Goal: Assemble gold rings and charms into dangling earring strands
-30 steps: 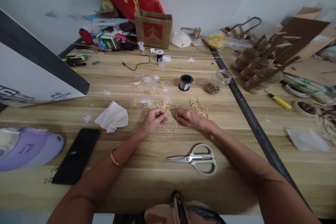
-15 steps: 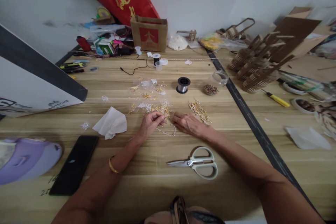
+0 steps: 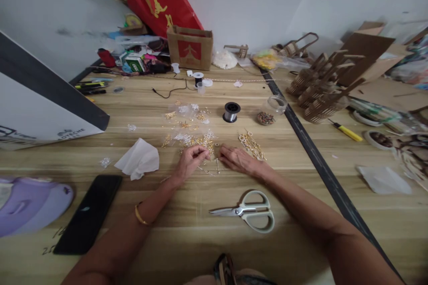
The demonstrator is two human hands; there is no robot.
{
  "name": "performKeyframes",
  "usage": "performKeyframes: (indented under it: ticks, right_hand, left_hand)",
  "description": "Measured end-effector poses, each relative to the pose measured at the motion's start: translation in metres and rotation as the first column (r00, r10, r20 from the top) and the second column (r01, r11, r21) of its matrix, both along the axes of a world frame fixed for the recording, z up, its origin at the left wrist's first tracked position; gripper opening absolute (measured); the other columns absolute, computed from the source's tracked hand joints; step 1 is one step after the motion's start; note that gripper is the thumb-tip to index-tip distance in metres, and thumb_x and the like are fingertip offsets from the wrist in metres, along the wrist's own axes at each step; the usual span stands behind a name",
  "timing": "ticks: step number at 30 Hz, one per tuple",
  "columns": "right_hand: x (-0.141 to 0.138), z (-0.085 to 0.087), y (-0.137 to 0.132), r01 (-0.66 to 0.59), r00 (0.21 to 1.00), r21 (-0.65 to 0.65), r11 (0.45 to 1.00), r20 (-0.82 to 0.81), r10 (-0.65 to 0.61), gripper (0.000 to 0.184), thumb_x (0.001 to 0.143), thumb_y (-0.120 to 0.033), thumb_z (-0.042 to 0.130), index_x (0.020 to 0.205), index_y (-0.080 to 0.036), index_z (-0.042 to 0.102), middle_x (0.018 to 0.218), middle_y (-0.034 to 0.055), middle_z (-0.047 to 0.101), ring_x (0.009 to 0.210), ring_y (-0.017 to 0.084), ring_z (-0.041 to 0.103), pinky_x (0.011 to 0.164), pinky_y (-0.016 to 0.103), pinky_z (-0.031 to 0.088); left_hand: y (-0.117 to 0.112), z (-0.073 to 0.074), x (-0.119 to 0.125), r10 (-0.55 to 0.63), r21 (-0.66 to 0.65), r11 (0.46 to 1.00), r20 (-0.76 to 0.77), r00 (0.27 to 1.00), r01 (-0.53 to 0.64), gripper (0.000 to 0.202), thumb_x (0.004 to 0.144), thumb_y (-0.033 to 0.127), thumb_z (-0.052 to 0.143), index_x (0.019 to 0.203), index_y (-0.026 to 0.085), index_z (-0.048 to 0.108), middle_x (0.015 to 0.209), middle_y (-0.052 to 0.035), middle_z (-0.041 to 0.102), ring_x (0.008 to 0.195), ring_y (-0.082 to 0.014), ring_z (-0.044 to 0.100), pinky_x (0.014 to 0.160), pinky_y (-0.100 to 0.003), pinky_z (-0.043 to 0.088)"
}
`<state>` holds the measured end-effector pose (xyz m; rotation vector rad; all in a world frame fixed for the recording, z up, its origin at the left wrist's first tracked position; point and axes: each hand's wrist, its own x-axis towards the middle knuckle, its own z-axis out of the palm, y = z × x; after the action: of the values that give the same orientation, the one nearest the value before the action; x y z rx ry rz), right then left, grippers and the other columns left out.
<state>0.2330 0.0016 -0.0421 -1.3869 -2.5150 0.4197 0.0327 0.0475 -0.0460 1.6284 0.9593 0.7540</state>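
Note:
My left hand point(image 3: 194, 159) is closed in a pinch above the near edge of a pile of small gold findings point(image 3: 202, 142); what sits between its fingertips is too small to make out. My right hand point(image 3: 236, 159) lies low over the table, knuckles up, with thumb and fingers pressed together. Between the hands a thin beaded chain point(image 3: 209, 173) lies in a loose curve, and its right end rises to my right fingertips. A small ring point(image 3: 217, 144) lies just beyond them. Several gold chains with rings point(image 3: 252, 144) are bunched to the right of my right hand.
Green-handled scissors point(image 3: 256, 210) lie in front of me. Beyond the hands stand a wire spool point(image 3: 231, 112) and a jar of beads point(image 3: 276, 106) on its side. A phone point(image 3: 88, 213) and white tissue point(image 3: 138, 160) are left; small woven baskets point(image 3: 324, 102) stand right.
The right part of the chain now hangs straighter and closer to my left hand, where it was a wider loop. Both hands keep nearly the same place; the view has shifted slightly.

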Motion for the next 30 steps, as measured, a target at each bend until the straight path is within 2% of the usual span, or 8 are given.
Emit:
performKeyframes:
  ticks: [3, 6, 9, 15, 21, 30]
  right_hand:
    - [0.002, 0.000, 0.001, 0.021, 0.987, -0.060, 0.998, -0.160, -0.031, 0.012, 0.092, -0.021, 0.039, 0.090, -0.015, 0.049, 0.085, 0.0065, 0.055, 0.069, 0.014, 0.051, 0.063, 0.025, 0.039]
    - [0.002, 0.003, 0.000, 0.032, 0.967, -0.180, 0.983, -0.243, -0.076, 0.013, 0.092, -0.023, 0.039, 0.090, -0.016, 0.050, 0.072, 0.0020, 0.054, 0.059, 0.012, 0.047, 0.057, 0.022, 0.036]
    - [0.000, 0.011, -0.003, 0.040, 0.957, -0.253, 0.967, -0.267, -0.110, 0.012, 0.090, -0.023, 0.042, 0.089, -0.015, 0.052, 0.065, -0.0011, 0.051, 0.054, 0.010, 0.044, 0.054, 0.021, 0.034]
    - [0.002, 0.026, -0.007, 0.052, 0.956, -0.310, 0.949, -0.260, -0.138, 0.013, 0.087, -0.022, 0.046, 0.086, -0.014, 0.056, 0.065, -0.0016, 0.051, 0.056, 0.009, 0.042, 0.053, 0.020, 0.031]
    - [0.010, 0.024, -0.002, 0.053, 0.946, -0.360, 0.931, -0.279, -0.162, 0.017, 0.085, -0.026, 0.049, 0.083, -0.013, 0.060, 0.064, -0.0019, 0.051, 0.056, 0.009, 0.042, 0.053, 0.020, 0.031]
    - [0.012, 0.019, 0.001, -0.029, 0.915, -0.436, 0.900, -0.374, -0.151, 0.018, 0.082, -0.028, 0.052, 0.084, -0.012, 0.061, 0.065, -0.0007, 0.055, 0.056, 0.009, 0.044, 0.051, 0.020, 0.032]
  left_hand:
    - [0.000, -0.001, -0.001, -0.014, -0.014, 1.000, 0.025, 1.000, 0.014, 0.021, 0.076, 0.033, 0.059, 0.069, 0.013, 0.062, 0.065, -0.0018, 0.064, 0.058, -0.0105, 0.054, 0.056, -0.020, 0.040]
    - [0.001, -0.004, -0.001, -0.007, -0.053, 0.999, 0.067, 0.998, 0.010, 0.022, 0.076, 0.033, 0.060, 0.068, 0.013, 0.060, 0.063, -0.0010, 0.062, 0.057, -0.0095, 0.054, 0.055, -0.020, 0.040]
    - [0.002, -0.007, -0.001, 0.006, -0.096, 0.995, 0.118, 0.993, 0.005, 0.023, 0.074, 0.034, 0.061, 0.068, 0.012, 0.060, 0.060, -0.0004, 0.061, 0.056, -0.0093, 0.054, 0.055, -0.020, 0.042]
    - [0.003, -0.010, 0.000, 0.080, -0.191, 0.981, 0.189, 0.979, -0.044, 0.026, 0.070, 0.037, 0.066, 0.071, 0.012, 0.061, 0.060, -0.0006, 0.062, 0.053, -0.0089, 0.054, 0.053, -0.020, 0.044]
    - [0.003, -0.010, -0.001, 0.111, -0.216, 0.974, 0.197, 0.974, -0.068, 0.025, 0.068, 0.036, 0.068, 0.071, 0.012, 0.062, 0.061, -0.0010, 0.063, 0.052, -0.0088, 0.055, 0.053, -0.021, 0.044]
    - [0.004, -0.009, -0.001, 0.108, -0.233, 0.971, 0.208, 0.972, -0.058, 0.028, 0.066, 0.039, 0.068, 0.071, 0.012, 0.062, 0.062, -0.0018, 0.065, 0.053, -0.0098, 0.057, 0.053, -0.021, 0.046]
